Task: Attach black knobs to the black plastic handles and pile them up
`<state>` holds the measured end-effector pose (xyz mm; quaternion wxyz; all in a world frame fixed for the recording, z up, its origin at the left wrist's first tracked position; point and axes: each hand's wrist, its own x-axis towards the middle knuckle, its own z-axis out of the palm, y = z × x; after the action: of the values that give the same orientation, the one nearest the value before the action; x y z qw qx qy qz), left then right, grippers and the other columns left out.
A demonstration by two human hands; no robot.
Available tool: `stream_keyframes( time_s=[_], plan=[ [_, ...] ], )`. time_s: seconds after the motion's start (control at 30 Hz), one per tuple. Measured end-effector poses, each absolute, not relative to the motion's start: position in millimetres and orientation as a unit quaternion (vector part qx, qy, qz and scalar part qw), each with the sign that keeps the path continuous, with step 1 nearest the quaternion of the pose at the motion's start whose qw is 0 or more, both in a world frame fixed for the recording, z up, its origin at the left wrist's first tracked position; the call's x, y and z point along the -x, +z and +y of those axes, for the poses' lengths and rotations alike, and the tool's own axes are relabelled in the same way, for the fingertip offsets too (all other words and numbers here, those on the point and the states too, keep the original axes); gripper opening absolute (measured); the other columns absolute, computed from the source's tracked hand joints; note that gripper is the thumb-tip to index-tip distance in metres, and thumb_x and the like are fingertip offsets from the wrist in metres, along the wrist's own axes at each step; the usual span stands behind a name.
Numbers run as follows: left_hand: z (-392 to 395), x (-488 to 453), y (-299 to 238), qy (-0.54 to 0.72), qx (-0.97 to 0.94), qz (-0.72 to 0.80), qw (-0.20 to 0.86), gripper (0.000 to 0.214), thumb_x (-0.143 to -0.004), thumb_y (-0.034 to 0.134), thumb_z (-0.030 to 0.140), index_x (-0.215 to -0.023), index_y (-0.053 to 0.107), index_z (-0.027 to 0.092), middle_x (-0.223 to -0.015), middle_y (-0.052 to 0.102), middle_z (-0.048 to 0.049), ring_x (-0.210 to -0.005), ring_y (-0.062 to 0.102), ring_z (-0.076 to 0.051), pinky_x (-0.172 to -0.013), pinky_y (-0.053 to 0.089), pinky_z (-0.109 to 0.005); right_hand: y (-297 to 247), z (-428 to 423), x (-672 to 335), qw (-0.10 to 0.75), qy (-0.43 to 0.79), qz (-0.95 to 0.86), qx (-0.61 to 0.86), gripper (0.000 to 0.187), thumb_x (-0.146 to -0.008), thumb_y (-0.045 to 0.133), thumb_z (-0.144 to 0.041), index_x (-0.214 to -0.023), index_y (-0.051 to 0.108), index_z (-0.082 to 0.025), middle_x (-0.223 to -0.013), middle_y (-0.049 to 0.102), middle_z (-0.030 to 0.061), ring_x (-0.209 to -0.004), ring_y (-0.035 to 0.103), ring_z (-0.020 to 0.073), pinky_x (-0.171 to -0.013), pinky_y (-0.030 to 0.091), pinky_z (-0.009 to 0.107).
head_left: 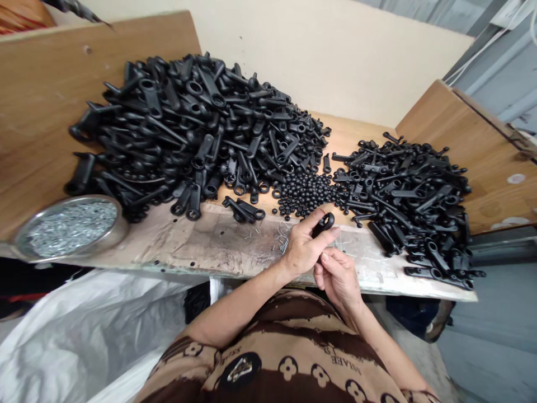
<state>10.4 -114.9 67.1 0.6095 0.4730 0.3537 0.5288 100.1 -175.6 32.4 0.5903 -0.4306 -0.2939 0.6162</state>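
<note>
My left hand (pixel 305 242) is closed around a black plastic handle part (pixel 323 224), gripping it near the table's front edge. My right hand (pixel 338 275) sits just below it, fingers pinched up against the lower end of the same part. A heap of small black balls (pixel 304 193) lies just beyond the hands. A few small metal pins (pixel 282 244) lie on the table by my left hand.
A big pile of black handle parts (pixel 193 129) fills the table's left half. A smaller pile of thinner black parts (pixel 413 193) lies at right. A metal bowl of small silver pins (pixel 69 226) stands front left. Wooden boards (pixel 482 151) wall both sides; a white sack (pixel 92 330) hangs below.
</note>
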Motion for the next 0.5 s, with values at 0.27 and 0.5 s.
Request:
stream_keyframes(
  time_s=[0.27, 0.5],
  plan=[
    [-128, -4, 57, 0.529, -0.636, 0.325, 0.458, 0.038, -0.070, 0.062, 0.016, -0.107, 0.064, 0.025, -0.097, 0.066, -0.0023, -0.083, 0.059, -0.018, -0.082, 0.045, -0.029, 28, -176, -100, 0.569, 0.619, -0.262, 0.474, 0.025, -0.071, 0.063, -0.028, -0.051, 0.055, -0.014, -0.035, 0.047, -0.0042, -0.026, 0.036, 0.0044, -0.026, 0.024, 0.015],
    [-123, -32, 34, 0.429, -0.679, 0.298, 0.516, 0.067, -0.066, 0.068, 0.024, -0.127, 0.044, 0.028, -0.105, 0.060, -0.0047, -0.093, 0.058, -0.022, -0.087, 0.044, -0.035, 21, -190, -151, 0.524, 0.639, -0.327, 0.459, 0.023, -0.072, 0.063, -0.034, -0.063, 0.061, -0.013, -0.043, 0.051, -0.0042, -0.032, 0.041, 0.0050, -0.032, 0.029, 0.015]
  ],
)
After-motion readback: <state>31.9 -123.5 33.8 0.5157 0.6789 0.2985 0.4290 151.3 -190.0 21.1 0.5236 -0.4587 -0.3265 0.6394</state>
